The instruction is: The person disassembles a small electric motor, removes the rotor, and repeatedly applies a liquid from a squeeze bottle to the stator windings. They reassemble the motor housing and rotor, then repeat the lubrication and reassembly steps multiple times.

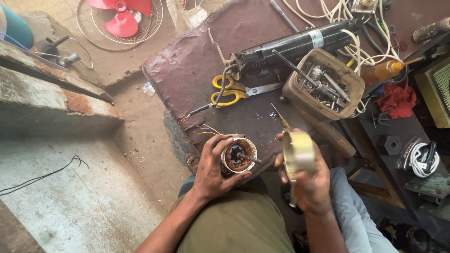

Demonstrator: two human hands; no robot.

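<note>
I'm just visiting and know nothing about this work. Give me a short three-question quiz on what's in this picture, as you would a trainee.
1. True or false: the left hand holds the motor core with copper windings and a shaft.
2. Which lies on the board beyond the hands? A) yellow-handled scissors B) a saw C) a paintbrush
3. Fill in: the right hand holds a round ______-coloured metal cover.

Key
1. True.
2. A.
3. Brass; a screwdriver tip shows just above it.
</note>
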